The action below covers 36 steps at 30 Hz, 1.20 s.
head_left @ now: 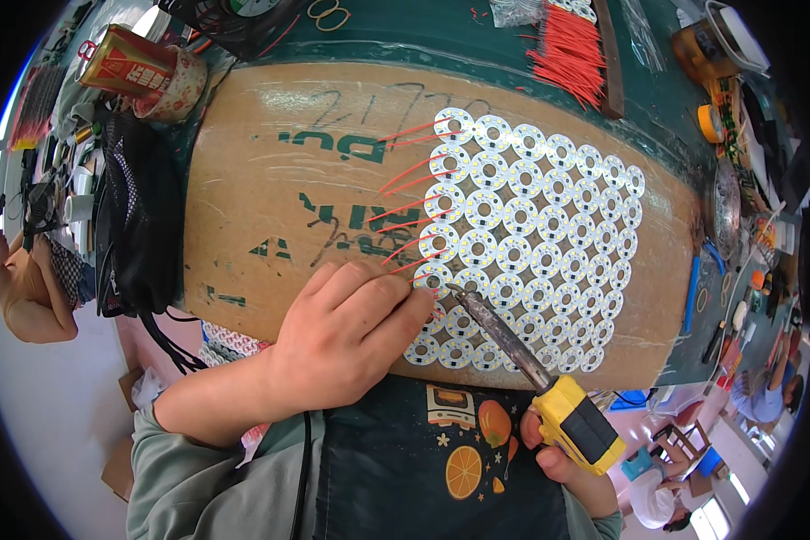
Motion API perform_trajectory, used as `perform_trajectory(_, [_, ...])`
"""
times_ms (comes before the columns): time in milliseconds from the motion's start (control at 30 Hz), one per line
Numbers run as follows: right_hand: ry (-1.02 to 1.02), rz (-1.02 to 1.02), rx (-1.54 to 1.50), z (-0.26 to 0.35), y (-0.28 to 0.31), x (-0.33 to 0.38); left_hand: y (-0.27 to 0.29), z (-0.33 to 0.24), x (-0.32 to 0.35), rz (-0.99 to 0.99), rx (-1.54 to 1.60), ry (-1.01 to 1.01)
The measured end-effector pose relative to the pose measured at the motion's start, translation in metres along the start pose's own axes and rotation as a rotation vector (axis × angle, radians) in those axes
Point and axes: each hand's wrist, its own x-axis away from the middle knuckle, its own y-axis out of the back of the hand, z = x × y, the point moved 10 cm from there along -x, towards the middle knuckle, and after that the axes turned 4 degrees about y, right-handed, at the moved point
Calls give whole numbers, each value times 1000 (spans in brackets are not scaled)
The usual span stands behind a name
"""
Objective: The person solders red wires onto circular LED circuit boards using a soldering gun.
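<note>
A sheet of several round white LED boards lies on a brown cardboard pad. Several red wires stick out leftward from its left column. My left hand rests on the cardboard at the sheet's lower left corner, fingers pinched on a red wire against a board. My right hand grips the yellow and black handle of a soldering iron. The iron's dark tip sits on a board just right of my left fingertips.
A bundle of cut red wires lies at the back right. A red can in a paper cup stands at the back left, beside a black mesh bag. Tape rolls and tools crowd the right edge. Other people sit at left and lower right.
</note>
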Motion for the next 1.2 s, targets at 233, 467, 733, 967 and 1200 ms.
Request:
perform_trajectory(233, [15, 36, 47, 1, -2, -2, -1, 0, 0, 6, -9, 6])
perform_trajectory(467, [-13, 30, 2, 1, -3, -3, -3, 0, 0, 29, -8, -6])
perform_trajectory(733, [36, 13, 22, 1, -3, -2, -3, -1, -1, 27, -7, 0])
perform_trajectory(967, [64, -18, 71, 2, 1, -1, -3, -1, -1, 32, -15, 7])
perform_trajectory(1200, [66, -127, -310, 12, 4, -5, -3, -2, -1, 33, -16, 10])
